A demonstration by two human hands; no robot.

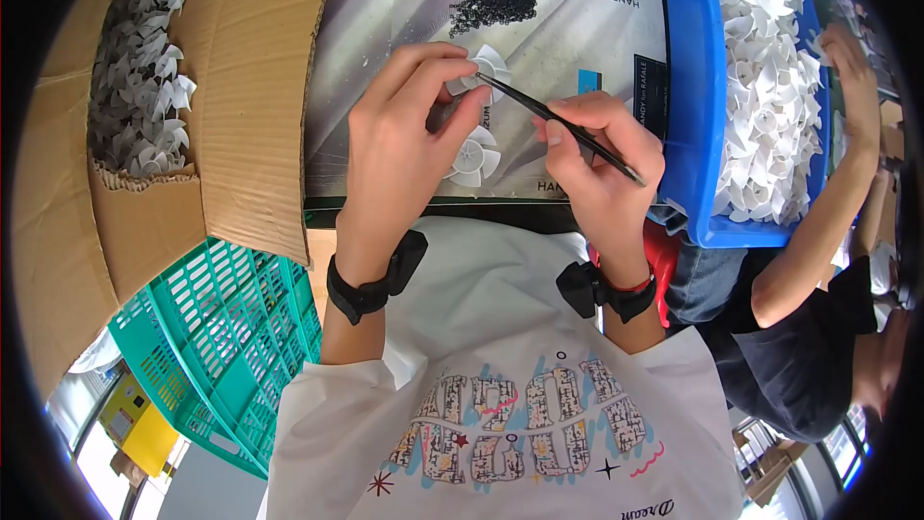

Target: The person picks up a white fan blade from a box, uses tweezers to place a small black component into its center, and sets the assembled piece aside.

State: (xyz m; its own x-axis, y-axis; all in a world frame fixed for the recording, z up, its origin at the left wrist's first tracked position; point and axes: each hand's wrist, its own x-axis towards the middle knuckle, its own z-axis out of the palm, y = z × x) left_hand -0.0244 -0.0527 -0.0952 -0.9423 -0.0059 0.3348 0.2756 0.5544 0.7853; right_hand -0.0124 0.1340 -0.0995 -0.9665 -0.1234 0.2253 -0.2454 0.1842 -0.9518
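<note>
In my left hand (409,116) a small white fan blade wheel (493,67) is pinched between thumb and fingers, above the printed work surface. My right hand (611,144) grips black tweezers (558,116), slanting up to the left. Their tips meet the middle of the held wheel; whether they carry a part is too small to tell. A second white fan blade wheel (472,156) lies on the surface just below, beside my left wrist. Farther off sits a pile of tiny black rings (500,0).
A cardboard box (255,87) holding many white fan wheels (149,67) stands at left. At right, a blue bin (698,87) is full of white fan wheels (765,87); another person's arm (837,173) reaches over its far side. A green plastic basket (226,337) is at lower left.
</note>
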